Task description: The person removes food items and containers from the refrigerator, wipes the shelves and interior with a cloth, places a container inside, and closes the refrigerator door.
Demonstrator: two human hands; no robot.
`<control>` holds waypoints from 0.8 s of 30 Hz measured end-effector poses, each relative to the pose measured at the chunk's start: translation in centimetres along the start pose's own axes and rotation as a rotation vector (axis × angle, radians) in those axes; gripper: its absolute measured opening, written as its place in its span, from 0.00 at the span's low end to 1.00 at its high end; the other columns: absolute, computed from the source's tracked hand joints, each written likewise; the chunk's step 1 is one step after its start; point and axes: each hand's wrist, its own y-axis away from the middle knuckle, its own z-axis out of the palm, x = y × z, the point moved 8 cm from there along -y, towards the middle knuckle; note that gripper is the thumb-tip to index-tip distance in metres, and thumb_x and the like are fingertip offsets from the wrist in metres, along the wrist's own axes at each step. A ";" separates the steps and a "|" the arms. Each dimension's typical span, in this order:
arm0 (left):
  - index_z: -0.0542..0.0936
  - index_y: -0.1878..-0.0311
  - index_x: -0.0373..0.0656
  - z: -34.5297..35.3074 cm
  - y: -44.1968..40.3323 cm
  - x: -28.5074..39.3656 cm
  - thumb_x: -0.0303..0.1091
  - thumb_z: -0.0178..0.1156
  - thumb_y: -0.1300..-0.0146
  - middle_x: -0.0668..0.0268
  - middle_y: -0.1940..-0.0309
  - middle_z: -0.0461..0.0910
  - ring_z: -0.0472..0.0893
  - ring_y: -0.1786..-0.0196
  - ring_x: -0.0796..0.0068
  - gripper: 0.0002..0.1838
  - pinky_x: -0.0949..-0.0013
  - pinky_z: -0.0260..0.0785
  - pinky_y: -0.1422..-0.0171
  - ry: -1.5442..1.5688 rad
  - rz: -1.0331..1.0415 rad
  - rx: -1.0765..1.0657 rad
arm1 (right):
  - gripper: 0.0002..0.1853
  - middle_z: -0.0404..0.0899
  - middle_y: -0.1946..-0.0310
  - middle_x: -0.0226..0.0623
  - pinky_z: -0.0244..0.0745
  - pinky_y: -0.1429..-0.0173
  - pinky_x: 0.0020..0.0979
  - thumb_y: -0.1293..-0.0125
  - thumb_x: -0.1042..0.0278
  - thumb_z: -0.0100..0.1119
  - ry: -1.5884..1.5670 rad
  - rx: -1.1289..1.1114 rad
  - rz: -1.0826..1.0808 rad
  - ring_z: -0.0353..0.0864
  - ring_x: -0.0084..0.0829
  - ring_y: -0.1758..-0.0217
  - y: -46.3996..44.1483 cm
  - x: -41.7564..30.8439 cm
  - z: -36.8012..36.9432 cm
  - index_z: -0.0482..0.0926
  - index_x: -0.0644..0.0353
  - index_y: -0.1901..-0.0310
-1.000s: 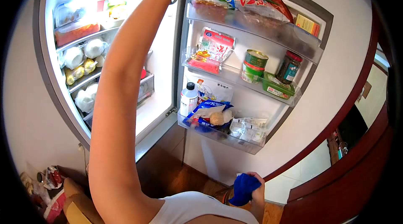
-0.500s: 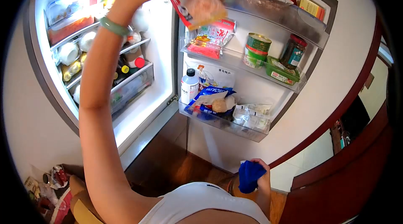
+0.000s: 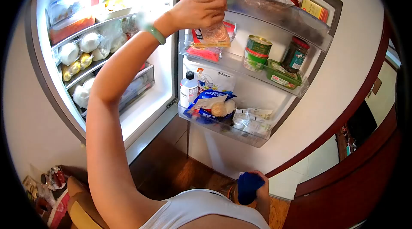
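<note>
My left hand [image 3: 206, 9], with a green bangle above the wrist, grips a red and white food packet [image 3: 212, 36] in front of the fridge door's middle shelf. The packet hangs below my fingers and partly covers a red and white bag on that shelf. Low at the right, my right hand [image 3: 262, 188] is closed on a dark blue cloth [image 3: 249, 188]. Beneath the cloth an amber container [image 3: 233, 194] shows in part; whether the hand also holds it cannot be made out.
The open door holds stacked tins [image 3: 259, 46], a dark jar [image 3: 295, 55], a green tub [image 3: 283, 74], a white bottle [image 3: 189, 89] and a blue bag [image 3: 210, 105]. Lit fridge shelves [image 3: 113, 13] with wrapped food stand at the left. A cardboard box [image 3: 81, 212] is at the lower left.
My left hand has come down from the top of the door with the packet, and has moved right since the middle frame. My right hand still holds the blue cloth.
</note>
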 end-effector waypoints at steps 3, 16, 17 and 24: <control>0.82 0.62 0.49 1.5 -0.5 0.8 0.34 0.59 0.53 0.67 0.53 0.80 0.72 0.40 0.73 0.13 0.71 0.62 0.36 -0.171 0.188 -0.137 | 0.13 0.82 0.61 0.37 0.76 0.48 0.29 0.30 0.65 0.49 0.092 0.027 0.046 0.81 0.28 0.57 0.0 2.1 -1.1 0.78 0.66 0.58; 0.84 0.70 0.43 4.2 1.1 4.1 0.30 0.63 0.53 0.68 0.58 0.80 0.74 0.44 0.71 0.06 0.73 0.70 0.41 0.433 0.206 -0.119 | 0.14 0.82 0.59 0.38 0.73 0.44 0.30 0.33 0.68 0.46 0.030 -0.129 0.072 0.80 0.29 0.54 -0.8 2.3 1.1 0.80 0.66 0.56; 0.83 0.70 0.43 4.4 1.3 4.1 0.30 0.63 0.52 0.68 0.58 0.79 0.74 0.43 0.71 0.05 0.72 0.70 0.40 0.452 0.184 -0.118 | 0.15 0.82 0.59 0.38 0.73 0.43 0.31 0.32 0.68 0.45 0.035 -0.135 0.053 0.80 0.30 0.53 -1.1 2.4 1.1 0.80 0.67 0.56; 0.81 0.69 0.43 4.8 0.7 4.4 0.31 0.60 0.49 0.70 0.57 0.76 0.73 0.44 0.72 0.05 0.73 0.72 0.43 0.538 0.090 -0.145 | 0.14 0.81 0.57 0.39 0.73 0.43 0.32 0.33 0.69 0.45 -0.204 -0.183 0.176 0.79 0.30 0.50 -1.2 2.8 2.3 0.80 0.67 0.56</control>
